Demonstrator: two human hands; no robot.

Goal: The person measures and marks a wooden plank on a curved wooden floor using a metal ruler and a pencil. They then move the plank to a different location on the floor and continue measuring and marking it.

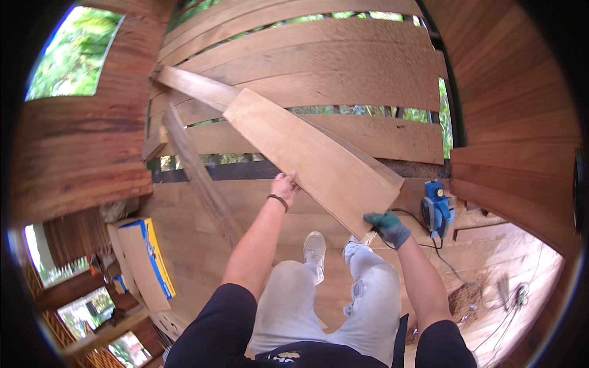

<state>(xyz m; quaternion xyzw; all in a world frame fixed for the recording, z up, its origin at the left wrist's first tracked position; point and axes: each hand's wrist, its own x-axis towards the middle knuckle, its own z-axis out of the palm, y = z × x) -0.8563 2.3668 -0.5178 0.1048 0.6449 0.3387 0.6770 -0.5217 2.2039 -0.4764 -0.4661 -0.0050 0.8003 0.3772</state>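
A wide, pale wooden board slants before me from the upper left down to the lower right. My left hand, bare with a dark band at the wrist, is closed on its near long edge. At the board's lower right end, my right hand in a green and grey glove grips the corner. Another plank shows from under the board's far end, reaching toward the upper left. To the right of my gloved hand, a blue electric planer stands on the wooden floor with its black cord trailing.
A dark narrow plank lies slanted at the left. Boards with gaps between them spread out ahead. A cardboard box with blue and yellow print is at the left. Wood shavings and loose cords lie at the lower right.
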